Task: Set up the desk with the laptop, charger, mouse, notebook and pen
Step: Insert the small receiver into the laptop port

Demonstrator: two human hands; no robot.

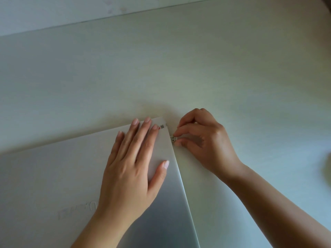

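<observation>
A closed silver laptop [53, 176] lies on the pale desk [179, 68], filling the lower left of the view, its right edge running diagonally. My left hand [132, 169] rests flat on the lid near the far right corner, fingers spread. My right hand [202, 140] is beside the laptop's right edge and pinches a small white charger plug [173, 139] between thumb and forefinger, its tip against the laptop's side. The cable is hidden under my hand. Mouse, notebook and pen are out of view.
The desk's back edge meets a light wall [71, 11] at the top. A blurred dark-greenish object [326, 167] shows at the right border. A small sticker [162, 126] sits on the lid's far corner.
</observation>
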